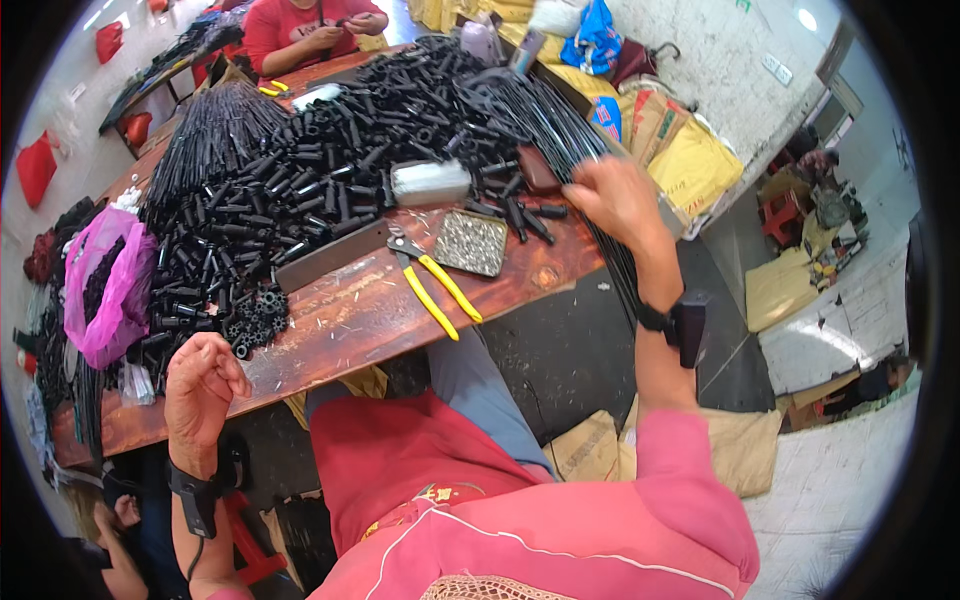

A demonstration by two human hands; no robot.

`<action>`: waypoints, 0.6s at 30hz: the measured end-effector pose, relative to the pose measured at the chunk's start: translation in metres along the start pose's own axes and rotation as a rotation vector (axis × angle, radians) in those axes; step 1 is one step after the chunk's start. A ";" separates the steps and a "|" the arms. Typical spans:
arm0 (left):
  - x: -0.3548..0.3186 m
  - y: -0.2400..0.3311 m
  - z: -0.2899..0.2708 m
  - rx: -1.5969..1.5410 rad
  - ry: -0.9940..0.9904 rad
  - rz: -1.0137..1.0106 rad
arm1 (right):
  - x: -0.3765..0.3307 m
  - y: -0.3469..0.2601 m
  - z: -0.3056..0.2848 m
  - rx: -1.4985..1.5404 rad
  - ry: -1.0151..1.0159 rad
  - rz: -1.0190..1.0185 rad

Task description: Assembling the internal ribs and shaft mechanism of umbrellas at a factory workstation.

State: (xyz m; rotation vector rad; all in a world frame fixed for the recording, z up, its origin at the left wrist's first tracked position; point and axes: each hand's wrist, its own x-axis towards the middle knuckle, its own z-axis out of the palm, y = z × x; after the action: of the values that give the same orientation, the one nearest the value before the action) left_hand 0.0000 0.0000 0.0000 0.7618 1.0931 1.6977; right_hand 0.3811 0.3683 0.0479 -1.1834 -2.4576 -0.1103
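The left hand point(203, 385), lower left, is half-curling; the right hand point(612, 198), upper right, is curling near black rods point(562, 115), grips unclear. Pliers point(450, 289) are lying mid-frame.

Left grip point(203, 385) half-curled; right grip point(614, 198) farther forward, blurred.

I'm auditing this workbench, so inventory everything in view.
Table: one, reddish-brown, centre
Tubular parts: many, black, heaped on table
Rods: two bundles, dark, heap's left and right
Hand tools: two, yellow-handled, front and back
Metal pieces: many, silvery, in tray
Block: one, white, middle
Bag: one, pink, table's left end
Sacks: several, mostly yellow, upper right
Co-worker: one, red top, across table
Another person: one, dark clothing, lower left
Left hand: one, bare, table's left front
Right hand: one, bare, beside rods
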 end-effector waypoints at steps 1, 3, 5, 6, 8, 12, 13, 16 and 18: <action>0.003 -0.001 0.005 0.046 -0.027 0.007 | -0.002 0.031 0.020 -0.024 0.031 0.082; -0.008 0.009 0.006 0.102 -0.045 -0.034 | -0.037 0.047 0.042 0.013 -0.110 0.369; -0.008 -0.008 0.008 -0.175 0.165 0.153 | -0.031 0.047 0.058 -0.026 0.050 0.472; -0.010 -0.022 0.010 -0.313 0.251 0.176 | -0.023 0.041 0.065 -0.082 0.037 0.422; -0.026 -0.051 0.012 -0.434 0.306 0.162 | -0.014 0.034 0.076 -0.123 0.049 0.413; -0.042 -0.085 0.024 -0.370 0.373 0.106 | -0.007 0.054 0.086 -0.209 0.007 0.339; -0.042 -0.089 0.027 -0.314 0.391 0.068 | -0.003 0.057 0.087 -0.211 -0.027 0.320; -0.036 -0.093 0.038 -0.264 0.404 0.013 | 0.005 0.063 0.081 -0.110 -0.032 0.302; -0.027 -0.093 0.044 -0.277 0.377 -0.020 | 0.013 0.069 0.078 -0.109 -0.014 0.290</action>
State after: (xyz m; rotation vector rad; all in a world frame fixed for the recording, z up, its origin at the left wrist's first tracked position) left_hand 0.0825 0.0036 -0.0668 0.2602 1.0761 1.9727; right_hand 0.4011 0.4412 -0.0258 -1.5781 -2.2869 -0.1546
